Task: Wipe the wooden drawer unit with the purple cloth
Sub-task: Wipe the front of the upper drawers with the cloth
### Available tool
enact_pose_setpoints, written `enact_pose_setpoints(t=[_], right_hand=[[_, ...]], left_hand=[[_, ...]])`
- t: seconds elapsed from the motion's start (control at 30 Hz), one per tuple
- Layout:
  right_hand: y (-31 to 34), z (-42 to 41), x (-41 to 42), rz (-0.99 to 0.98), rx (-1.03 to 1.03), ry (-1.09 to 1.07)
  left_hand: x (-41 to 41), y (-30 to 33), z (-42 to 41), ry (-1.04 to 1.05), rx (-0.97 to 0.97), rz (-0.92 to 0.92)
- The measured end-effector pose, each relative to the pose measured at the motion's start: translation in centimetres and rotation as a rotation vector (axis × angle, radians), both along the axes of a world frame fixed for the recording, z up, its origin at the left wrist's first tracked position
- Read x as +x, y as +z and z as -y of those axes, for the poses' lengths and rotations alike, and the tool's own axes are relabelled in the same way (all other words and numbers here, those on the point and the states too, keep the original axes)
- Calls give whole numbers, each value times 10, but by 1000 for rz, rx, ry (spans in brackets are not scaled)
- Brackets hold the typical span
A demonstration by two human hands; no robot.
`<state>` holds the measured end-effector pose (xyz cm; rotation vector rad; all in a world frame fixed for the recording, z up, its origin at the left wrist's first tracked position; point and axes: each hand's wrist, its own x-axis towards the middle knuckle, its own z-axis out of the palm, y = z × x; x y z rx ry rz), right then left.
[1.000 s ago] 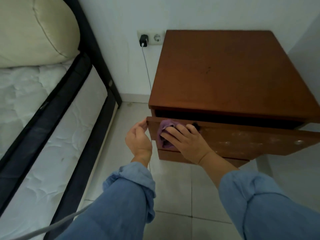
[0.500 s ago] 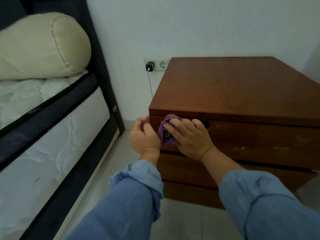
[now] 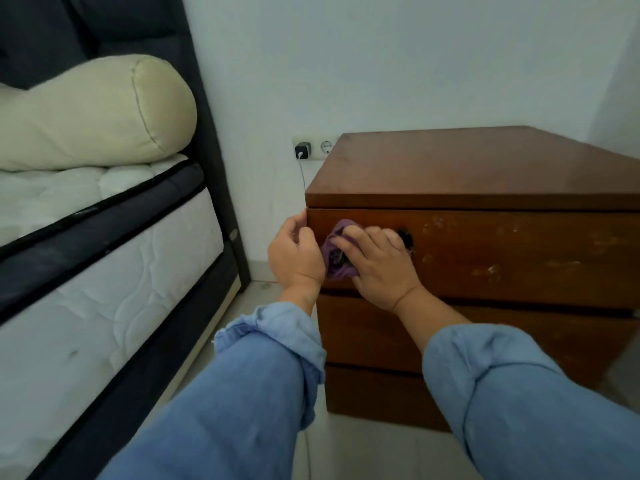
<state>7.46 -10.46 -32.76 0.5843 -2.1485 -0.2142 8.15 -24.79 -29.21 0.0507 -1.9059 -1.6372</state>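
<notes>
R hand [image 3: 375, 263] flat-ish on purple cloth [image 3: 337, 263], pressing it to top drawer front [image 3: 519, 258] at its left end; L hand [image 3: 294, 252] loosely curled at unit's front-left corner, grip unclear; unwiped front runs rightward, so R hand nearer.

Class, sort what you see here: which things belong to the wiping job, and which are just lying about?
Part of the job:
purple cloth
wooden drawer unit
right hand, pressing the cloth on the top drawer front
left hand, at the drawer's left edge

Just lying about:
bolster pillow
mattress
charger in the wall socket
</notes>
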Motion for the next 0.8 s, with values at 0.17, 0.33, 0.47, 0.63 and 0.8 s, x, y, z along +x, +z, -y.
enact_pose_setpoints(t=[0.17,0.33,0.47,0.63,0.8], right_hand=[[-59,3,14,223,8,12],[-81,4,39,511,-77,-20],[-63,-19,65,416,-194,-63],[11,-56,81,116,-405,-73],[44,-68,69,16,-504,-187]], left_hand=[[15,-19,1,-121,17,46],[30,-53,10,-195,-81,183],[46,-74,11,-238,-182,285],[61,-79,-12,-324,-446,377],[67,-83,-42,-431,-852,353]])
